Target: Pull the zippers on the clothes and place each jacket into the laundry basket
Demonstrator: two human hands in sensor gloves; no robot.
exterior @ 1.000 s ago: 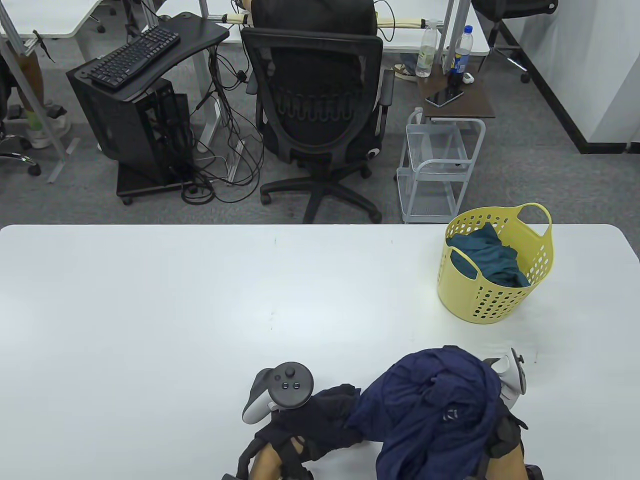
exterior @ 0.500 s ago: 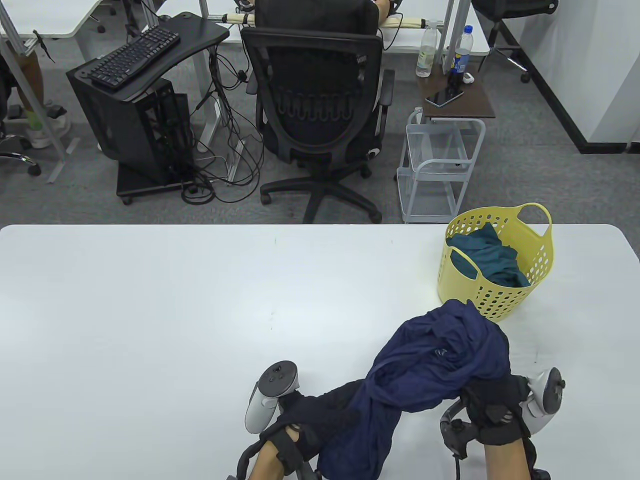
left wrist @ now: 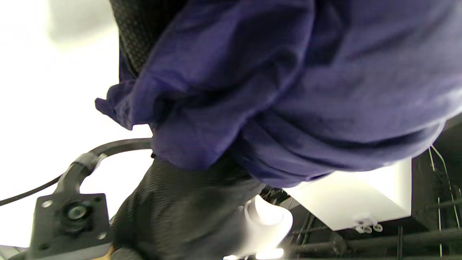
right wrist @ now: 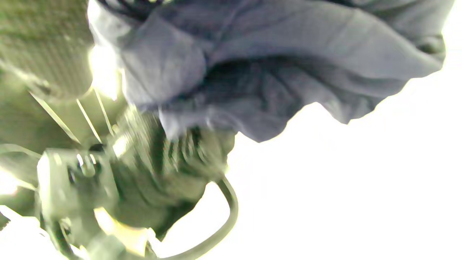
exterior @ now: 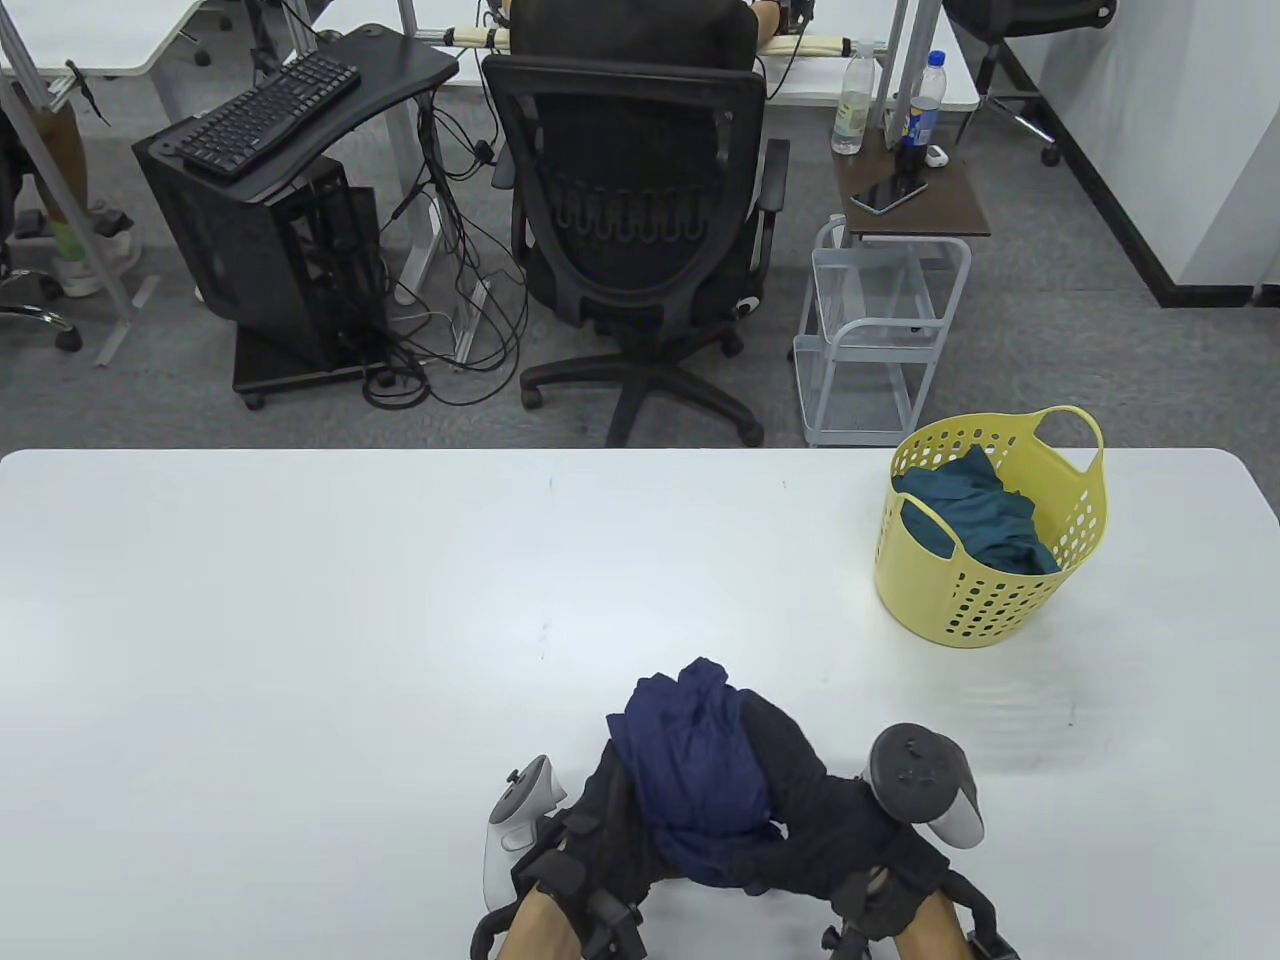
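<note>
Left hand (exterior: 600,830) and right hand (exterior: 810,810) close together, gloved fingers clutching soft, crumpled navy jacket (exterior: 695,770) between them.

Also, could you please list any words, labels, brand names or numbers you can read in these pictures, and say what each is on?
No text can be read.
Blue-labelled plastic bottle on the small brown side table: label too small to read.
Black keyboard: keys too small.
Navy blue fabric jacket, yellow perforated laundry basket: no print shows.
</note>
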